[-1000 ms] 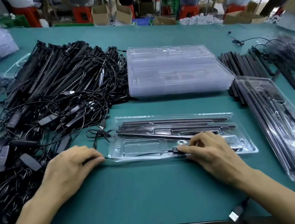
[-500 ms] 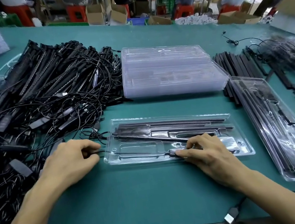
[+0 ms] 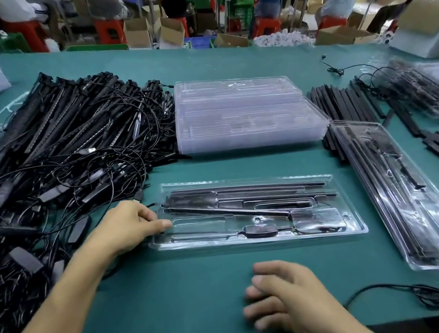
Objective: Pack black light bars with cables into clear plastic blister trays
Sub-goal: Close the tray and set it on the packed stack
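The left hand (image 3: 133, 226) lies at the left end of the open blister tray (image 3: 358, 231). Its fingers are curled close together, with the tips on the rim where the thin cable (image 3: 201, 229) runs into the front channel. Whether they pinch the cable or only press there, I cannot tell. The right hand (image 3: 287, 298) has changed most. Half a second ago it was pressing into the tray's front channel, and now it is pulled back near the table's (image 3: 175, 299) front edge, fingers loosely spread and holding nothing. Where it pressed, the inline controller (image 3: 259, 229) sits in its pocket with the cable leading out either way, so that part of the seating looks done. Behind it, the light bars (image 3: 244, 191) lie along the tray's far slots. One bar (image 3: 233, 211) crosses the middle at a slant and looks not yet pushed home, so the tray probably needs a final press there before it is finished. Further out, the tangled pile of bars and cables (image 3: 69, 148) waits on the left and the stack of empty trays (image 3: 239, 112) sits behind. A filled tray (image 3: 416, 209) lies at an angle on the right.
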{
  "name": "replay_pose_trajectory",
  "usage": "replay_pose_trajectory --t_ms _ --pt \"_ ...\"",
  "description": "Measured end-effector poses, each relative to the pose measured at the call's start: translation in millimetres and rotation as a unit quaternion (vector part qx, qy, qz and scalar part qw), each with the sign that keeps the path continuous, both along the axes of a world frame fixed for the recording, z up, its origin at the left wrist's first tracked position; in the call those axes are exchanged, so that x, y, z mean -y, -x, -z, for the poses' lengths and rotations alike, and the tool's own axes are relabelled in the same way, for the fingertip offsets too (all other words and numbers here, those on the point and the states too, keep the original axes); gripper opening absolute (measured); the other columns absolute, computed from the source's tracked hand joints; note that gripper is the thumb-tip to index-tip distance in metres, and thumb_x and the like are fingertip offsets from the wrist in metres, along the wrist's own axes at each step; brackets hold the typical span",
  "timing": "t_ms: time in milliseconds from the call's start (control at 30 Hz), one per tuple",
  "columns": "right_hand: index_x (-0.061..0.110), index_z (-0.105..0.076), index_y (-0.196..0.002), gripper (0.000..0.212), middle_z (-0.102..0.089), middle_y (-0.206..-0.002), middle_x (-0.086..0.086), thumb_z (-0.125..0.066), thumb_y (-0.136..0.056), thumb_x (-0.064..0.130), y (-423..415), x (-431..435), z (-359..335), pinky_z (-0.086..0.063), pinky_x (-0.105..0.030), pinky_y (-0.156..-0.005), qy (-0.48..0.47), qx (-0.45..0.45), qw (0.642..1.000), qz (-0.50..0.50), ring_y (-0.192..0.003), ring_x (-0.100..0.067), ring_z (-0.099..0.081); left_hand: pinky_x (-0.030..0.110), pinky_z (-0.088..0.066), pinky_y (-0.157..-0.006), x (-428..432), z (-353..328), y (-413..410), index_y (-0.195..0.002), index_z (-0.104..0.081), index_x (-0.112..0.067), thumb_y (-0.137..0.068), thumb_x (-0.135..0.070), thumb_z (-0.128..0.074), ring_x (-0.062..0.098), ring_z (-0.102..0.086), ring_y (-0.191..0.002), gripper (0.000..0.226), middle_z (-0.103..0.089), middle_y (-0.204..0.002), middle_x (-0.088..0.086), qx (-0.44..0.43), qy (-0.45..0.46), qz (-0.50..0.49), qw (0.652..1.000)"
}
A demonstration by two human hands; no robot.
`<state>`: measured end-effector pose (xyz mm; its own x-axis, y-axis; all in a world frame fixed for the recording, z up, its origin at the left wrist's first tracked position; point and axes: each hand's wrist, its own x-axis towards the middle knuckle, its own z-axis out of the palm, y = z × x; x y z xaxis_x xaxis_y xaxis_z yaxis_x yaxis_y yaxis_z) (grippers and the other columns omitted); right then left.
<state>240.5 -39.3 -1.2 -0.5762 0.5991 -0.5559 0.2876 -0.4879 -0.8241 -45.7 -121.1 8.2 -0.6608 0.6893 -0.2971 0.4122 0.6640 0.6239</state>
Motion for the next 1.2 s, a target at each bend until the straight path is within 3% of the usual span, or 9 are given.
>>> replay_pose_trajectory --t_ms 67,167,333,467,633,767,900,1067,1200 --pt "-0.005 -0.054 -0.116 0.027 -0.071 -0.092 -0.026 -0.062 -0.091 0.004 14.8 3.5 -9.3 -0.06 -0.035 -0.058 0.193 -0.057 0.978 0.05 -0.08 -0.041 -0.072 0.041 -0.054 -0.076 -2.6 1.6 -0.8 -0.074 -0.067 -0.016 -0.077 -0.043 -0.081 0.022 -0.069 -0.068 0.03 -0.072 -0.064 0.0 0.013 -0.042 -0.013 0.999" --pt "-0.009 -0.053 -0.115 0.039 -0.064 -0.111 -0.033 -0.068 -0.083 0.009 43.0 4.3 -19.0 -0.061 -0.038 -0.075 0.289 -0.128 0.941 0.116 -0.092 -0.042 -0.07 0.032 -0.052 -0.051 -10.1 -3.2 -9.1 -0.081 -0.05 -0.009 -0.088 -0.019 -0.074 0.016 -0.065 -0.055 0.027 -0.072 -0.065 0.008 0.085 -0.137 -0.004 0.987" --pt "0.012 -0.053 -0.12 0.042 -0.063 -0.111 -0.018 -0.071 -0.083 0.022 85.4 10.4 -33.1 -0.054 -0.038 -0.092 0.285 -0.219 0.918 0.168 -0.099 -0.031 -0.068 0.025 -0.043 -0.047 -22.0 -22.8 -26.9 -0.08 -0.046 -0.012 -0.079 -0.003 -0.078 0.019 -0.057 -0.051 0.034 -0.063 -0.054 0.005 0.095 -0.279 0.011 0.956" --pt "0.026 -0.041 -0.119 0.055 -0.066 -0.106 -0.017 -0.073 -0.081 0.005 106.0 15.0 -46.7 -0.056 -0.047 -0.09 0.242 -0.301 0.9 0.2 -0.104 -0.036 -0.067 0.039 -0.045 -0.057 -19.0 -45.0 -36.4 -0.079 -0.046 -0.027 -0.077 -0.011 -0.081 0.028 -0.064 -0.06 0.039 -0.068 -0.064 0.008 0.126 -0.364 0.032 0.922" --pt "0.045 -0.038 -0.124 0.059 -0.07 -0.108 -0.015 -0.061 -0.092 0.001 112.2 -5.9 -67.8 -0.06 -0.045 -0.072 0.16 -0.391 0.895 0.143 -0.095 -0.031 -0.069 0.022 -0.05 -0.047 -23.0 -75.9 -51.9 -0.086 -0.042 -0.032 -0.066 -0.034 -0.09 0.02 -0.071 -0.062 0.052 -0.072 -0.074 0.005 0.103 -0.445 0.041 0.888" --pt "0.055 -0.02 -0.137 0.069 -0.075 -0.091 -0.002 -0.056 -0.098 0.011 97.6 -46.5 -75.9 -0.058 -0.043 -0.068 0.009 -0.351 0.927 0.13 -0.085 -0.023 -0.072 0.022 -0.045 -0.042 -36.3 -79.8 -66.4 -0.105 -0.037 -0.039 -0.058 -0.05 -0.085 0.019 -0.073 -0.071 0.068 -0.075 -0.093 -0.003 0.12 -0.396 0.023 0.91" --pt "0.037 -0.025 -0.147 0.057 -0.072 -0.081 -0.001 -0.052 -0.101 0.017 62.1 -90.6 -70.4 -0.056 -0.039 -0.063 -0.127 -0.255 0.933 0.219 -0.072 -0.018 -0.07 0.028 -0.053 -0.054 -43.6 -60.4 -75.0 -0.121 -0.043 -0.036 -0.066 -0.026 -0.09 0.022 -0.07 -0.067 0.073 -0.072 -0.1 0.002 0.197 -0.295 0.1 0.93" --pt "0.027 -0.03 -0.147 0.045 -0.06 -0.088 -0.005 -0.044 -0.104 0.025 20.6 -137.3 -79.3 -0.06 -0.049 -0.07 -0.16 -0.23 0.902 0.327 -0.078 -0.019 -0.063 0.018 -0.048 -0.061 -67.5 -39.0 -91.4 -0.112 -0.06 -0.035 -0.077 -0.015 -0.079 0.003 -0.055 -0.057 0.044 -0.073 -0.082 -0.013 0.027 -0.184 0.29 0.939" --pt "0.017 -0.047 -0.124 0.024 -0.059 -0.093 -0.004 -0.044 -0.104 0.028 -15.3 -160.0 -91.7 -0.06 -0.041 -0.06 -0.188 -0.205 0.895 0.348 -0.073 -0.011 -0.067 0.03 -0.05 -0.085 -81.9 -14.6 -101.2 -0.114 -0.056 -0.043 -0.081 -0.054 -0.068 -0.004 -0.059 -0.092 0.037 -0.065 -0.097 -0.025 -0.164 -0.063 0.304 0.936"
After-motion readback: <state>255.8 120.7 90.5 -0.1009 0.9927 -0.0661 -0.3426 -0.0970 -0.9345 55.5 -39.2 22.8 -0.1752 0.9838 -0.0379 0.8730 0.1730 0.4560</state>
